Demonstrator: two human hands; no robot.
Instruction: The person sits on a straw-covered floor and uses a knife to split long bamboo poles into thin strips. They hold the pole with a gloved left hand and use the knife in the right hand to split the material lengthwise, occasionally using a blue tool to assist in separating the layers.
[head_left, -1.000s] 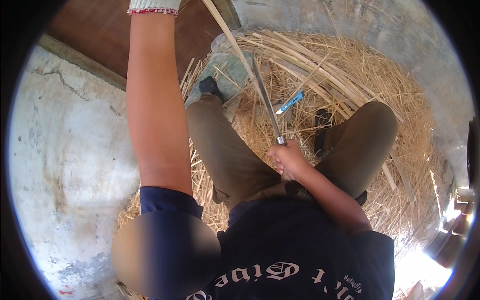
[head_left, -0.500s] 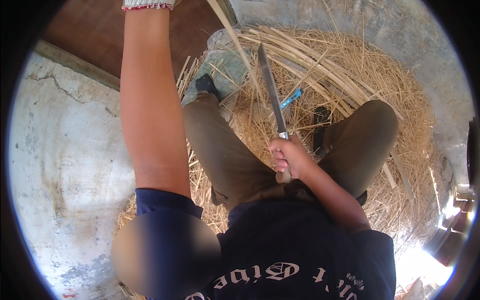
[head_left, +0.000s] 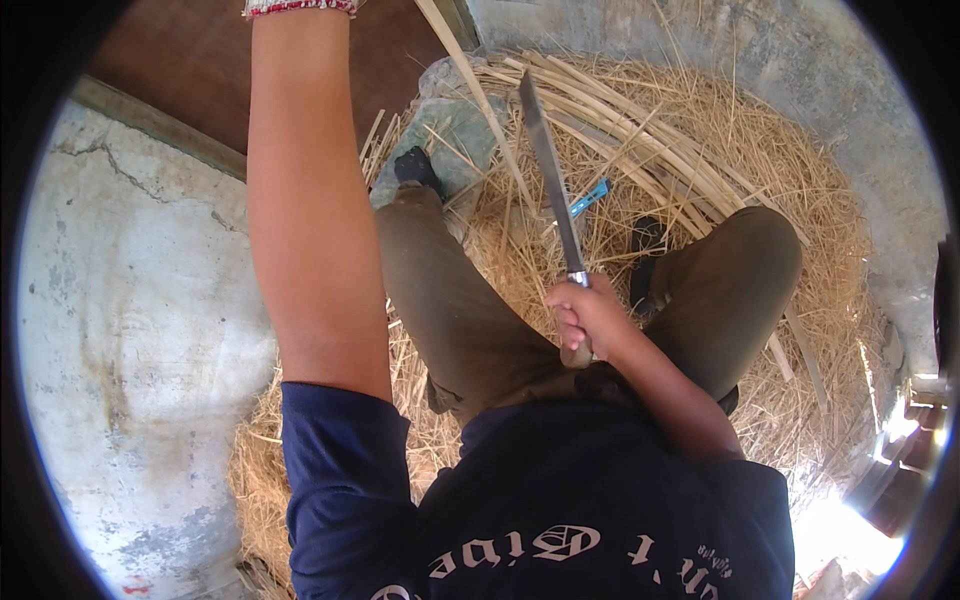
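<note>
Knife (head_left: 553, 180), one: long, straight dark-grey blade, silvery collar, brown handle; held by the handle, blade bare, tip away and slightly left. Strip (head_left: 478, 92), one: pale, long, narrow; slanting from the upper edge of view down to the right, lower end just left of the blade, apart

Navy tee (head_left: 620, 480), short sleeves (head_left: 345, 450), pale blackletter print (head_left: 560, 543) across the chest, smaller print on the wearer's right side. Trousers (head_left: 460, 300): olive-brown, plain. Dark footwear (head_left: 417, 168) on both feet, type too small to tell. White knit glove cuff (head_left: 300, 6), red edging, left wrist; rest out of frame. Right hand (head_left: 595, 318) ungloved. Forearms (head_left: 315, 200) bare.
</note>
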